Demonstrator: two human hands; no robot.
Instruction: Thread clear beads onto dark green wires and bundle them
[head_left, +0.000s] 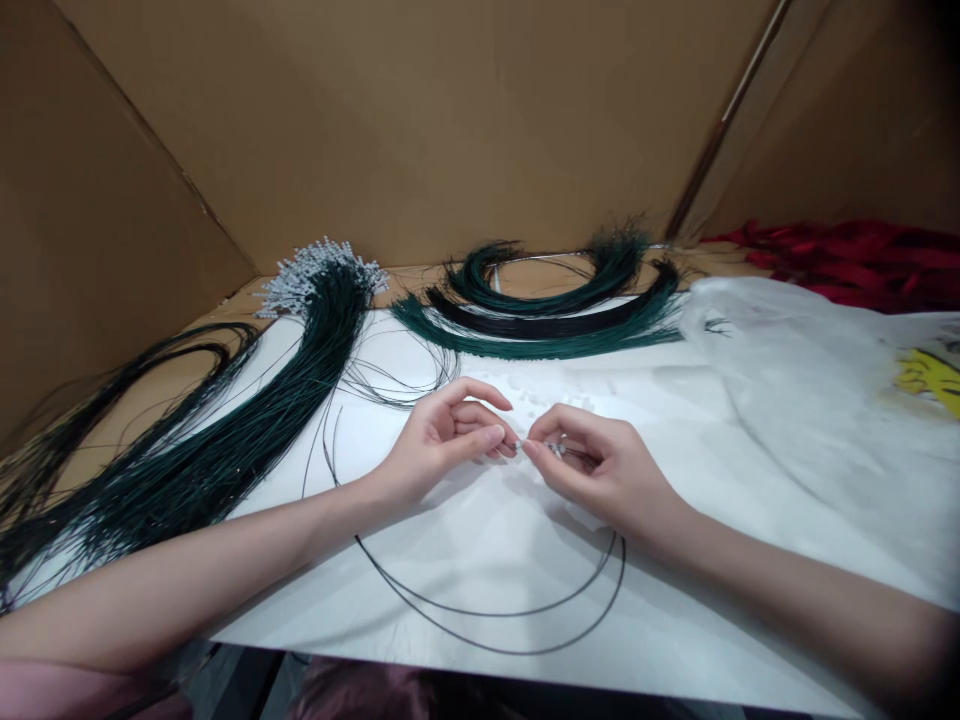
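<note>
Over the white work surface (315, 600), both my hands meet fingertip to fingertip. My left hand (442, 435) pinches the end of a thin dark wire with thumb and fingers, its index finger raised. Beside it, my right hand (600, 460) is closed on the same wire, where small pale beads (556, 449) show between the fingers. How the beads sit on the wire is partly hidden by my fingers. Two long strands of dark wire (525, 654) curve below my hands towards the near edge. Small white loose beads (536, 395) lie scattered just behind my fingers.
At left lies a thick bundle of dark green wires (277, 420) with white beaded ends (322, 275). Curved green and black wire bundles (547, 325) rest at the back. A clear plastic bag (810, 400) and red ribbons (855, 260) are at right. Cardboard walls (420, 120) enclose the surface.
</note>
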